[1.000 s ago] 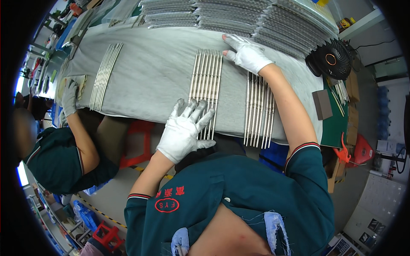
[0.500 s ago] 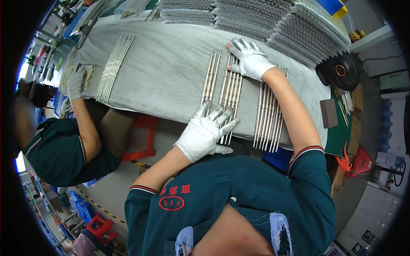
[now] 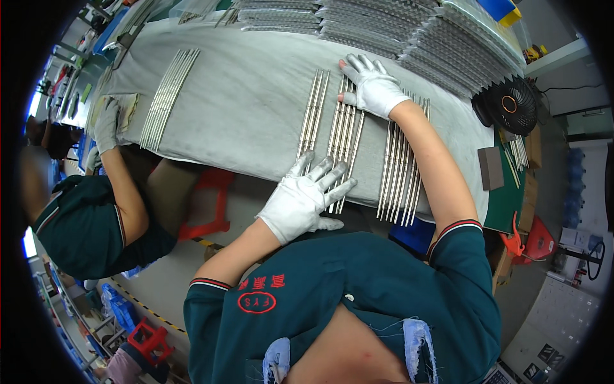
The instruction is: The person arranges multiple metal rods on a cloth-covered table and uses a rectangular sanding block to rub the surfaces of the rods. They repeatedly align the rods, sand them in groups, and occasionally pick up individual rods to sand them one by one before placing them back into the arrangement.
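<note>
Slender shiny metal rods lie in groups on the grey cloth-covered table (image 3: 243, 96). My left hand (image 3: 299, 200), in a white glove with greyed fingertips, rests with fingers spread over the near ends of the left rods (image 3: 313, 112) and the middle rods (image 3: 341, 131). My right hand (image 3: 376, 86), gloved with thumb and index tips bare, lies with fingers apart at the far ends of the middle rods. One rod (image 3: 359, 137) sits slightly apart on that group's right side. Below my right wrist is another group of rods (image 3: 400, 169), its near ends past the table edge.
Stacked ridged clear plastic trays (image 3: 377, 29) line the far side. A black fan (image 3: 511, 105) and a grey block (image 3: 491, 169) stand at right. Toward the left lie more rods (image 3: 169, 99), near a co-worker's gloved hand (image 3: 106, 125) on a cloth. A red stool (image 3: 208, 205) is below.
One rod of the middle group now lies apart from the others, toward the right. My hands stay nearly in place. The co-worker's hand has shifted slightly left.
</note>
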Tool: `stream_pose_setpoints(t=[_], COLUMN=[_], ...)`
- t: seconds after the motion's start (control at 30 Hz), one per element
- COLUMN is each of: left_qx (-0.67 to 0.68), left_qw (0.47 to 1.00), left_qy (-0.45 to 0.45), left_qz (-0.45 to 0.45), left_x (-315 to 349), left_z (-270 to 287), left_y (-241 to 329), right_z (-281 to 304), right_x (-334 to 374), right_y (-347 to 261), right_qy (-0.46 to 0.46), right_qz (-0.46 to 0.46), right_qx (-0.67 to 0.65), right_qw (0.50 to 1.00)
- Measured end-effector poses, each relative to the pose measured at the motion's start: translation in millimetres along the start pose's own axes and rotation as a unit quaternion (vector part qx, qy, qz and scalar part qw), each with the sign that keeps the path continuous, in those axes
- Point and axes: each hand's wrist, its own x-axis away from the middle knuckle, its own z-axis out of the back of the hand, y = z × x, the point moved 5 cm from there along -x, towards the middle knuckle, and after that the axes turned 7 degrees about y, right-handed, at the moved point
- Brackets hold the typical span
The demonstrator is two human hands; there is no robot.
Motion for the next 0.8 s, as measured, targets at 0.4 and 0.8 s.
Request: stream_pose_setpoints(t=[0.4, 0.8], left_qx=[0.017, -0.047], left_qw=[1.0, 0.992], left_qy=[-0.003, 0.052], left_qz=[-0.003, 0.107], left_x=[-0.1, 28.4], left_z=[-6.5, 16.1], left_y=[3.3, -27.5], right_z=[5.2, 10.0], right_x=[0.0, -25.1], right_y=[-0.9, -38.2], right_qy=[-0.008, 0.032], right_qz=[-0.01, 0.001], right_qx=[-0.005, -0.077], right_qw=[1.0, 0.997])
